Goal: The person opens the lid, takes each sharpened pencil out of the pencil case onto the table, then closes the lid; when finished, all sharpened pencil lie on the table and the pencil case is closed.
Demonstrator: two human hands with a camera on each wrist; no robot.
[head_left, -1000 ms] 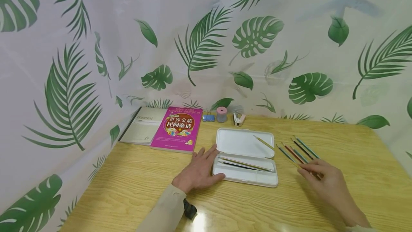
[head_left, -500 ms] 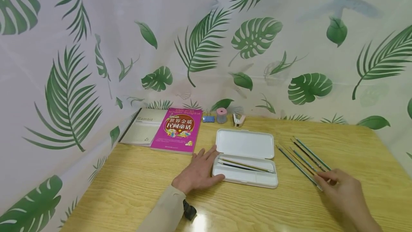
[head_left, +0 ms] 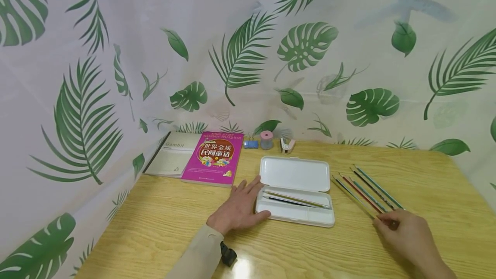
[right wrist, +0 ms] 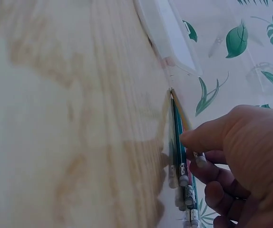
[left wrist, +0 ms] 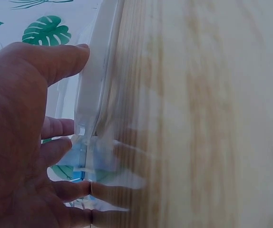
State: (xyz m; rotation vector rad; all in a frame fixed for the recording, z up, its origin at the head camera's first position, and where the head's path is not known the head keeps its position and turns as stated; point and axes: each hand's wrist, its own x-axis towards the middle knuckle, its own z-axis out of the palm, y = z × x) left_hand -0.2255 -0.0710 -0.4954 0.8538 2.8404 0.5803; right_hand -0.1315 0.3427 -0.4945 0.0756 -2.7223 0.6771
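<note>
A white pencil case (head_left: 294, 173) lies unfolded on the wooden table, with a gold-coloured pencil (head_left: 298, 199) and a dark pencil (head_left: 284, 200) in its near half. My left hand (head_left: 238, 208) rests against the case's left end, fingers spread; in the left wrist view its thumb (left wrist: 67, 61) touches the case's edge. To the right of the case, my right hand (head_left: 407, 231) pinches a yellow pencil (right wrist: 180, 111) near its eraser end. Teal, red and dark pencils (head_left: 377, 187) lie side by side under and beyond those fingers. The palm hides some pencil ends.
Behind the case stand a blue binder clip (head_left: 251, 144), a pink-topped spool (head_left: 266, 140) and a small stapler (head_left: 287, 145). At the back left lie a magenta book (head_left: 213, 158) and a grey notebook (head_left: 166, 158). A leaf-patterned curtain (head_left: 155, 33) hangs behind the table.
My right hand has moved right and toward me, bringing the yellow pencil from over the case's lid to beside the other pencils. The left hand stays put.
</note>
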